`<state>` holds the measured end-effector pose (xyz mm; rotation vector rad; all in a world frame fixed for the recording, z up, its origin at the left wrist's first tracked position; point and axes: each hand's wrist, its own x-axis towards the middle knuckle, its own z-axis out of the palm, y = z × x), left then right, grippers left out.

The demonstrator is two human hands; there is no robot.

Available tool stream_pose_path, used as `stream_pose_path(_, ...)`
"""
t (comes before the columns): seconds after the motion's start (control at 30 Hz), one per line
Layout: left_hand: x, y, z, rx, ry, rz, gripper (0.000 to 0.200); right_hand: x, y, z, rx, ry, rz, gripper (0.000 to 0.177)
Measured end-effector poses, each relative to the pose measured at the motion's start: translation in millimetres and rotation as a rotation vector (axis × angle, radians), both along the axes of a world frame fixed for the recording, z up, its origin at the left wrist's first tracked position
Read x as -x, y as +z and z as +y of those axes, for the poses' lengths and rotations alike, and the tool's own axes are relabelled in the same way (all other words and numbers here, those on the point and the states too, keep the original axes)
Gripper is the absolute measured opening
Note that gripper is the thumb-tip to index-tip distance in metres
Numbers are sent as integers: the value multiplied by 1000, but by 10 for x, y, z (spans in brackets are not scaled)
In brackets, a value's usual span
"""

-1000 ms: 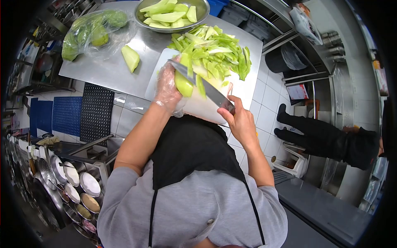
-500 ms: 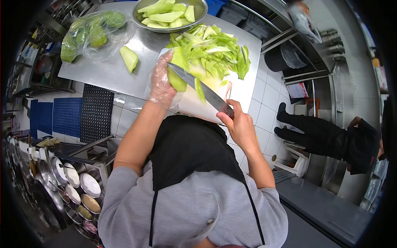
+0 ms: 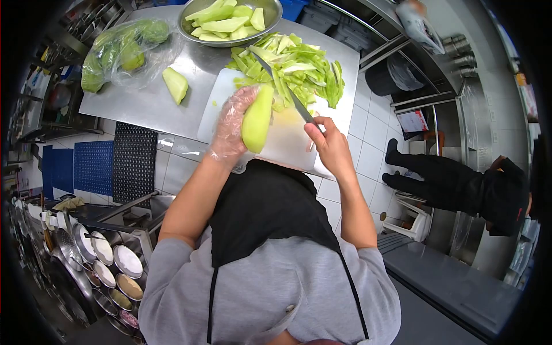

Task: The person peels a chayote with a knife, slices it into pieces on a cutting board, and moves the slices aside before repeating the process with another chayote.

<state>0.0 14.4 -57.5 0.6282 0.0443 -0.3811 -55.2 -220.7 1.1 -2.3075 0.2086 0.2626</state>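
My left hand (image 3: 232, 121), in a clear plastic glove, is wrapped around a pale green peeled gourd (image 3: 258, 119) and tilts it above the white cutting board (image 3: 220, 93). My right hand (image 3: 330, 144) is bare and grips the handle of a kitchen knife (image 3: 299, 106). The blade points away from me and to the left, over a heap of green peelings (image 3: 313, 72) at the board's far side. A strip of peel lies against the blade. There is a gap between knife and gourd.
A steel bowl (image 3: 278, 12) of cut pale green pieces stands at the back of the steel table (image 3: 144, 109). One gourd piece (image 3: 175, 86) lies left of the board, near a plastic bag (image 3: 123, 53) of green gourds. Another person (image 3: 460, 184) in black stands at right.
The knife has moved away from the gourd, forward over the peelings. My left hand has turned the gourd, which now leans more upright and slightly to the right.
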Motion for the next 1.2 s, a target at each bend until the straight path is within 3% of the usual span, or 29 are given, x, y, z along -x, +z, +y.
stream_pose_path(0.1, 15, 67, -38, -80, 112, 79, 30, -11, 23, -62, -20, -24, 69, 60)
stream_pose_path(0.3, -481, -64, 103, 52, 462, 253, 25, 81, -163, -191, 128, -89, -47, 60)
stream_pose_path(0.33, -616, -33, 149, 50, 511, 180, 25, 97, -165, -187, 144, -85, -51, 62)
stream_pose_path(0.4, -943, 42, 269, 50, 602, 38, 25, 141, -158, -194, 181, -83, -54, 64)
stream_pose_path(0.53, -1657, 589, 410, 28, 759, 172, 32, 150, -82, -157, 251, -12, 2, 75)
stream_pose_path(0.63, -1993, 663, 508, -89, 697, 217, 35, 152, -76, -139, 317, 7, -36, 75)
stream_pose_path(0.7, -2010, 568, 502, -257, 674, 67, 41, 118, -7, -101, 355, 8, -63, 75)
stream_pose_path(0.8, -2175, -164, 656, -981, 689, -312, 50, 86, 37, -117, 305, 27, -93, 75)
stream_pose_path(0.87, -1671, -160, 410, -827, 624, -383, 53, 60, 69, -124, 318, 22, -67, 77)
stream_pose_path(0.9, -1453, -206, 261, -866, 513, -559, 49, 35, 90, -131, 328, 20, -58, 78)
stream_pose_path(1.0, -579, 13, -183, -1366, 264, -1089, 39, -29, -43, -205, 387, 20, -118, 80)
stream_pose_path(1.07, -274, 47, -344, -1629, 92, -1363, 47, -52, -21, -222, 304, 13, -175, 80)
stream_pose_path(1.2, -290, -147, -418, -1687, 51, -1339, 51, -30, -19, -317, 358, -9, -212, 80)
